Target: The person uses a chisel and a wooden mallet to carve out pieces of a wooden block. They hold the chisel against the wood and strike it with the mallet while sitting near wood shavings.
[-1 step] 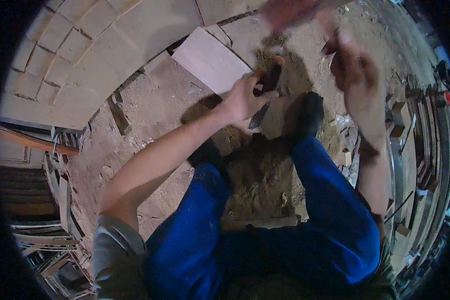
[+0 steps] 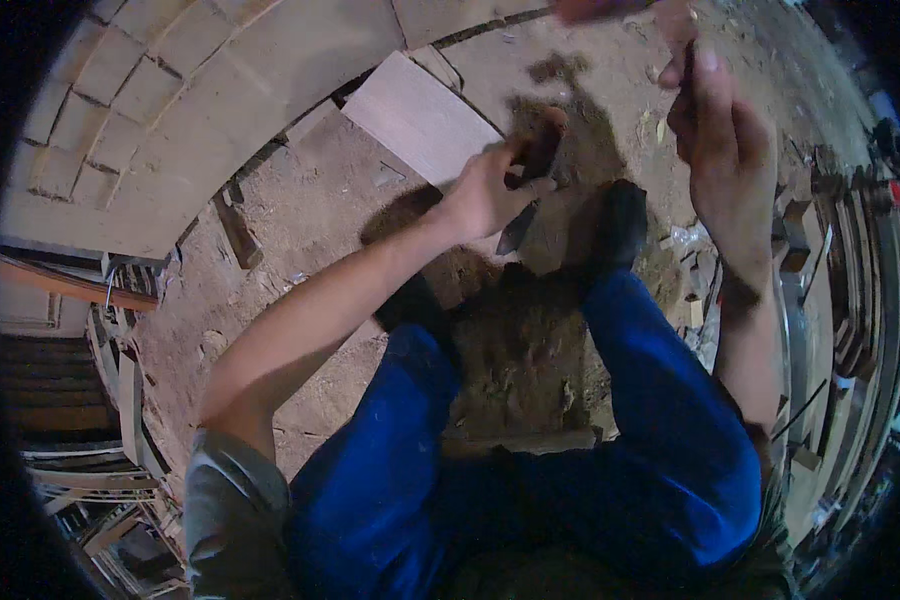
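Observation:
My left hand (image 2: pixel 487 196) is closed around a chisel (image 2: pixel 547 143), whose dark handle has a brown top end. Its flat blade points down toward a piece of wood (image 2: pixel 557 238) between my feet. Whether the blade edge touches the wood, I cannot tell. My right hand (image 2: pixel 722 135) is raised at the upper right, its fingers wrapped round the handle of a mallet (image 2: pixel 600 8). The reddish-brown mallet head is cut off by the upper edge and a little blurred. Next to my left hand lies a pale rectangular board (image 2: pixel 420 118).
A dusty floor (image 2: pixel 270 300) surrounds my two dark shoes (image 2: pixel 622 222). Large sheets with square blocks (image 2: pixel 148 88) lie at the upper left. Stacked wooden strips (image 2: pixel 855 280) stand along the right side. A small wood offcut (image 2: pixel 235 230) lies left of the board.
My right hand has lifted the mallet slightly up and away from the chisel. The left hand and the chisel have stayed nearly in place.

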